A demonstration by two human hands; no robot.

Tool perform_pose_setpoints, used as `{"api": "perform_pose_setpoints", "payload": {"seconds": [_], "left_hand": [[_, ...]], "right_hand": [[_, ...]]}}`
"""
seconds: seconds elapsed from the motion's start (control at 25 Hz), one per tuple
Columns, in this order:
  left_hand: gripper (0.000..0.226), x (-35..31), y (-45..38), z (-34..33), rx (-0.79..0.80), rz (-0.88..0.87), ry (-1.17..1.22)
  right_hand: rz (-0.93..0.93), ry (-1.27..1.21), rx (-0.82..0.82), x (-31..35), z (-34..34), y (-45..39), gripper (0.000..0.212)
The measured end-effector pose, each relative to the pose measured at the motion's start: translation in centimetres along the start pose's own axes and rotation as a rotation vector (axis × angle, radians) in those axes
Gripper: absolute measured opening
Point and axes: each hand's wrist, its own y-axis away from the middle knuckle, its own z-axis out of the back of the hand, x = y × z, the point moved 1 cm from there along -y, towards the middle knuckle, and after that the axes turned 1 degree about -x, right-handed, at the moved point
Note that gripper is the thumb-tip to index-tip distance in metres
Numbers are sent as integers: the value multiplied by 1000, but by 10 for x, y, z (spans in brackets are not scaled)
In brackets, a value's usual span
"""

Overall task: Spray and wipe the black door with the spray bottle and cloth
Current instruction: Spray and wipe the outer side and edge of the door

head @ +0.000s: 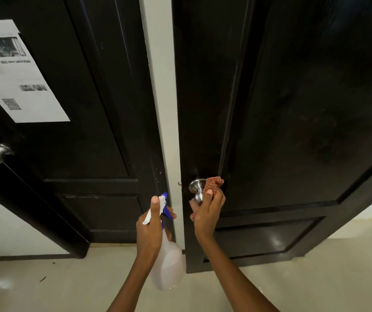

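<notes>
Plastic bottle (169, 260) hangs gripped in the left hand (150, 230), nozzle toward the frame; right hand (207, 215) clutches the cloth (213, 184) against the knob (197, 191) of the door (293, 109); she should probably rub round the knob, then the panel.

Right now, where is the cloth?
In the head view, the cloth is bunched in the right hand, pressed against the silver knob of the right-hand black door, just right of the spray bottle.

Looks like an indoor hallway: two black panelled doors (293, 109) with steel knobs (197, 190), pale tiled floor (304, 284), printed paper notice (16, 73).
</notes>
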Motion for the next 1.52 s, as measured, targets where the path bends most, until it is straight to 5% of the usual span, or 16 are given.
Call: {"api": "perform_pose_setpoints", "payload": {"seconds": [0.12, 0.24, 0.36, 0.44, 0.56, 0.68, 0.8, 0.88, 1.32, 1.52], "left_hand": [[73, 2, -1, 2, -6, 38, 20], [67, -5, 2, -2, -12, 63, 30], [59, -18, 6, -10, 5, 49, 14], [56, -23, 8, -13, 3, 53, 14], [57, -21, 11, -9, 13, 8, 22], [63, -11, 15, -2, 12, -29, 18], [67, -4, 19, 7, -14, -22, 6], [63, -4, 22, 16, -26, -38, 23], [62, -2, 32, 36, -60, -37, 22], [116, 10, 30, 38, -108, 31, -12]], "right_hand": [[460, 575, 9, -9, 0, -5, 31], [1006, 1093, 257, -8, 10, -18, 36], [1142, 1379, 513, 5, 15, -26, 38], [1123, 1375, 513, 5, 21, -30, 43], [688, 976, 318, 2, 33, -26, 44], [-181, 104, 152, 0, 22, 1, 45], [-598, -584, -10, 3, -2, 18, 57], [-669, -736, -60, 10, -12, 23, 55], [-861, -750, -14, 15, -26, 55, 50], [-832, -737, 6, 8, -38, 60, 52]]}}
